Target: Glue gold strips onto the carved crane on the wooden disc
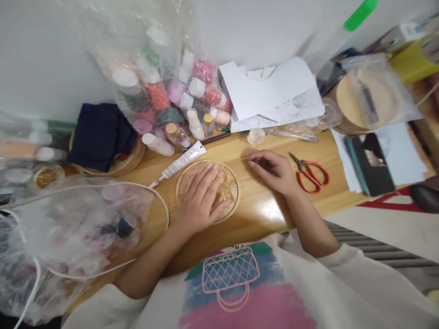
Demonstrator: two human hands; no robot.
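A round wooden disc with gold wire-like work on its right part lies on the wooden table. My left hand rests flat over the disc's left and middle, fingers stretched, hiding part of it. To the right of the disc, my right hand is closed around a thin dark tool near the tabletop. Red-handled scissors lie just right of that hand. Above the disc, a white tube points its nozzle down to the left.
Bagged bottles of coloured bits and white paper sheets line the back. At the left are dark folded cloth, a plastic bag and a white cable. A phone lies on papers at the right.
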